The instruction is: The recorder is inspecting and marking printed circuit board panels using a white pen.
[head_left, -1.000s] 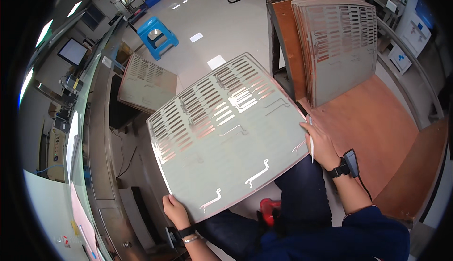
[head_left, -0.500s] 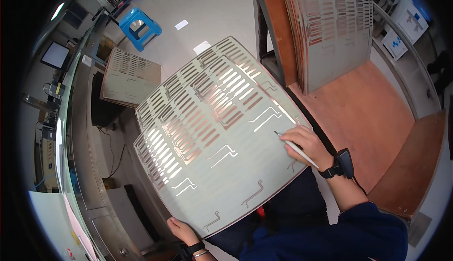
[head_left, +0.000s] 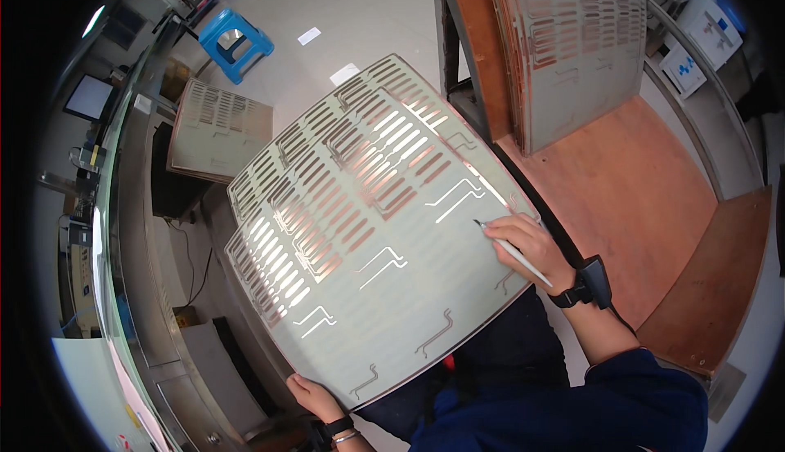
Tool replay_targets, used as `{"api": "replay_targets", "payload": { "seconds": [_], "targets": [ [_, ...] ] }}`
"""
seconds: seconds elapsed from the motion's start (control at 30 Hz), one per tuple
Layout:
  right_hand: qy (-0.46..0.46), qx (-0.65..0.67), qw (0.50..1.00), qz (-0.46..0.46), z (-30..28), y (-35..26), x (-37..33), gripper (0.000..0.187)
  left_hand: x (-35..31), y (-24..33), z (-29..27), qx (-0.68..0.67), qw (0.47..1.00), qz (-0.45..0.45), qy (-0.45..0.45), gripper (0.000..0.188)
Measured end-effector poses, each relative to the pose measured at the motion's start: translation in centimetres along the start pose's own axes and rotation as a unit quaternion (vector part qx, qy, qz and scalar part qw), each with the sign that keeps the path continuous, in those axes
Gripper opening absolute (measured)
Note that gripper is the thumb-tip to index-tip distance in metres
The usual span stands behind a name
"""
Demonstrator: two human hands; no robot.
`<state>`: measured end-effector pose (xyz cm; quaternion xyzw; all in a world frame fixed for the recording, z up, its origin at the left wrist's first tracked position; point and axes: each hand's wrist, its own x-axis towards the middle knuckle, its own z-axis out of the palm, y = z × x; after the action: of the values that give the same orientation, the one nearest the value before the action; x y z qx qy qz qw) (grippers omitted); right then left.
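Observation:
A large pale circuit board panel [head_left: 409, 305] with shiny copper traces lies tilted across my lap. The offset far edge of another panel [head_left: 380, 72] shows beneath it. My left hand [head_left: 315, 399] grips the near left corner, thumb on top and the other fingers hidden below the rim. Between the fingers of my right hand [head_left: 527, 248] is a slim white pen-like tool [head_left: 523, 262] with a dark pointed tip. This hand rests over the panel's right part. The tip is at or just above the pale surface, right of a bent trace; contact cannot be made out.
At right, several similar panels [head_left: 580, 60] stand leaning in a rack with a reddish-brown base board [head_left: 621, 207]. Another panel stack [head_left: 221, 129] sits at far left beside a metal workbench [head_left: 147, 288]. A blue stool [head_left: 235, 43] stands on the floor beyond.
The view has shifted slightly, so the panel and stool sit a little higher and further left. Both hands keep their grips; the tool tip stays over nearly the same spot.

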<state>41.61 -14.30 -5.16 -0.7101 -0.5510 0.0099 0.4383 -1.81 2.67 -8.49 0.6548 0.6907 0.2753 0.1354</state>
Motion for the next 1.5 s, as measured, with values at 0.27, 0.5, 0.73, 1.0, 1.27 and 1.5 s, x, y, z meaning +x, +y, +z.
{"api": "replay_targets", "payload": {
  "seconds": [0.27,0.5,0.73,1.0,1.27,1.5],
  "targets": [
    [0.018,-0.008,1.000,0.013,0.2,-0.3,0.3,0.026,-0.5,0.6,-0.4,-0.036,0.999,-0.007,0.004,0.024],
    [0.035,-0.011,0.996,0.079,-0.4,-1.0,0.4,0.023,-0.1,0.0,-2.3,-0.396,0.879,-0.223,-0.144,0.019],
    [0.018,0.090,0.979,0.185,1.3,-2.1,0.5,0.022,-2.1,1.1,-4.2,-0.395,0.847,-0.285,-0.212,0.017],
    [-0.281,0.165,0.938,-0.116,10.3,-14.4,-0.4,0.024,-3.6,-0.2,-4.0,-0.473,0.808,-0.269,-0.227,0.021],
    [-0.362,0.187,0.885,-0.225,13.4,-19.2,-2.6,0.029,-2.9,0.4,-4.4,-0.518,0.749,-0.323,-0.259,0.036],
    [-0.218,0.124,0.962,-0.106,12.8,-15.9,0.6,0.023,-3.6,-0.4,-2.9,-0.484,0.812,-0.248,-0.212,0.032]
  ]
}}
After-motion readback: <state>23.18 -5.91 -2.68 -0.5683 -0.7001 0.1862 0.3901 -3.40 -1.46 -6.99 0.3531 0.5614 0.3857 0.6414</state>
